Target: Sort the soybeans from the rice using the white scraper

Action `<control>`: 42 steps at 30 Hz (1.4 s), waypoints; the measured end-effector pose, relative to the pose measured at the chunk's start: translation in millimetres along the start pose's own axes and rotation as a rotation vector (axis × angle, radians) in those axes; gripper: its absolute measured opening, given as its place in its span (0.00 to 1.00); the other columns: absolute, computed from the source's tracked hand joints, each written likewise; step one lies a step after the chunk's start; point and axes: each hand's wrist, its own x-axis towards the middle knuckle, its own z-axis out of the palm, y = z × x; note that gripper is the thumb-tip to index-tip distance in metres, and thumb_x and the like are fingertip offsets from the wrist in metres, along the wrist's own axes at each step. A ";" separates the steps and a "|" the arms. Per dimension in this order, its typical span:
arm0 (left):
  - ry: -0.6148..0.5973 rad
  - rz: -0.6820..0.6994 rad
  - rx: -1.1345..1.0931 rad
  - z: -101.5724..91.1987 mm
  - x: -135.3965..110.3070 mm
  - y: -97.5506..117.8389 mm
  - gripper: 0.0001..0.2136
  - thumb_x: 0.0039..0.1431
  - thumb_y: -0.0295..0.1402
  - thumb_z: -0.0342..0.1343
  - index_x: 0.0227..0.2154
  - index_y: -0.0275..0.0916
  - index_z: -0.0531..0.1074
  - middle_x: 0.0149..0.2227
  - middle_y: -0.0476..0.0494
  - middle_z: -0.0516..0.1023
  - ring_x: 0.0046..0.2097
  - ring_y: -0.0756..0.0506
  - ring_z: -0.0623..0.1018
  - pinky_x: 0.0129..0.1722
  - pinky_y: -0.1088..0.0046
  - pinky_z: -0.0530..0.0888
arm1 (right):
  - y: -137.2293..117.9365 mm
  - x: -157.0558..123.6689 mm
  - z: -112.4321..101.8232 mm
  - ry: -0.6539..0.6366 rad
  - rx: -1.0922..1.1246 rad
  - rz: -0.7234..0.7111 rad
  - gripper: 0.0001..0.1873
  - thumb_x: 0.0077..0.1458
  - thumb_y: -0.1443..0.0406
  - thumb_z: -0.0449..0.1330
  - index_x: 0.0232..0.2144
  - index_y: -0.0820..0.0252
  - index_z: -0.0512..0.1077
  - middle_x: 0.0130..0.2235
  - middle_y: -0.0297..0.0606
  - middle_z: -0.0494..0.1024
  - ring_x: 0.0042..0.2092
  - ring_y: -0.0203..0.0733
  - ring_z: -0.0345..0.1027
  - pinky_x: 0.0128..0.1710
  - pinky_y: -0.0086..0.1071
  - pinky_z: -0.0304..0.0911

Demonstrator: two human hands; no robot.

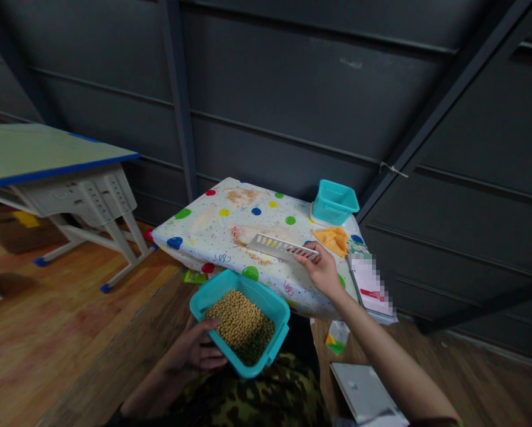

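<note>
Right grip (314, 264) pinches a flat, slotted grey tool (274, 244) over the dotted surface (203, 249); left grip (203, 345) clasps a round-cornered turquoise tub (266, 299) of tan beans (239, 320). Left of the right grip lie scattered grains (238, 237); beyond it, crumpled orange cloth (334, 240) and a second tub (334, 204).

You can read no word, brand or number with certainty here. On the patterned tablecloth (274, 210), you see curly, letter-like squiggles in blue and pinkish purple, too blurred to make out. The paper sheet (369, 277) at its right edge is pixelated, so you cannot read it. Dark marks on the cardboard box (10, 231) and print on the orange-and-green packet (337, 339) are likewise too indistinct for you.
</note>
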 end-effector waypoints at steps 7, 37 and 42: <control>-0.011 0.038 0.060 5.9 -2.9 2.5 0.49 0.46 0.50 0.78 0.66 0.46 0.55 0.46 0.39 0.84 0.48 0.27 0.90 0.55 0.48 0.85 | -0.9 -4.0 -1.0 -0.045 0.027 0.009 0.15 0.55 0.50 0.70 0.33 0.52 0.74 0.28 0.33 0.76 0.29 0.43 0.66 0.29 0.34 0.62; -0.046 0.031 0.031 1.8 4.0 2.9 0.52 0.47 0.50 0.79 0.68 0.44 0.54 0.42 0.41 0.83 0.42 0.31 0.89 0.54 0.49 0.83 | -14.4 -10.2 -1.6 -0.083 0.057 0.025 0.14 0.55 0.52 0.70 0.32 0.52 0.75 0.28 0.34 0.78 0.27 0.42 0.66 0.26 0.33 0.59; -0.002 0.005 0.037 5.8 3.0 6.3 0.54 0.43 0.48 0.80 0.67 0.42 0.54 0.44 0.38 0.82 0.43 0.29 0.88 0.53 0.50 0.84 | -14.7 -10.2 -1.5 -0.066 0.034 0.018 0.14 0.56 0.51 0.70 0.33 0.52 0.75 0.28 0.33 0.77 0.28 0.42 0.66 0.27 0.34 0.60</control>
